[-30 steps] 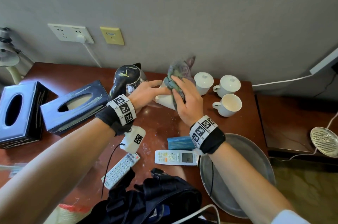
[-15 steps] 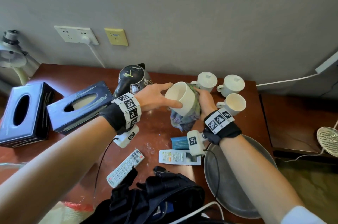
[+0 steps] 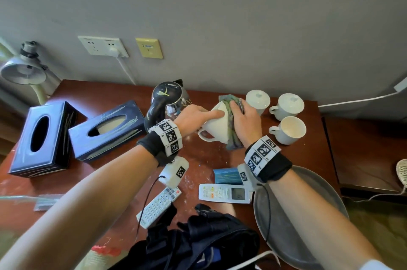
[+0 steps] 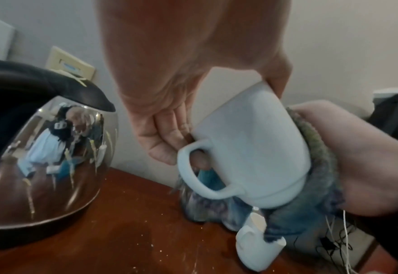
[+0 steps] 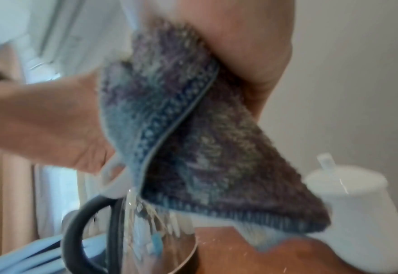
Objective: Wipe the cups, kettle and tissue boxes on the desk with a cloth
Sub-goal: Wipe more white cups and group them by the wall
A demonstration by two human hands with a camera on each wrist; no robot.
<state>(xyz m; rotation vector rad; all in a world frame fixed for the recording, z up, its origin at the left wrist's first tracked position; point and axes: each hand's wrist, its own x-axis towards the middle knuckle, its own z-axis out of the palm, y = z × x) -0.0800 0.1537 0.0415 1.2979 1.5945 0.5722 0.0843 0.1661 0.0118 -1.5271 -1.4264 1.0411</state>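
Observation:
My left hand [image 3: 193, 115] grips a white cup [image 3: 217, 125] above the desk, tilted with its handle toward me; the cup [image 4: 252, 148] fills the left wrist view. My right hand [image 3: 244, 122] presses a blue-purple cloth [image 3: 231, 128] against the cup's right side, and the cloth [image 5: 181, 129] hangs below the palm. A chrome and black kettle [image 3: 167, 100] stands just left of the cup. Two dark blue tissue boxes [image 3: 43, 137] [image 3: 108, 129] lie at the left. Two lidded cups [image 3: 257, 101] [image 3: 289, 105] and one open cup [image 3: 290, 129] stand at the right.
Two remotes [image 3: 158, 205] [image 3: 224, 192] and a small blue packet [image 3: 226, 176] lie near the front. A grey round tray [image 3: 326, 199] sits at the front right, a dark bag [image 3: 198, 243] at the front edge. A desk lamp [image 3: 24, 71] stands far left.
The cup was turned from mouth toward me to mouth away with the handle toward me. My right hand and the cloth moved from under the cup to its right side.

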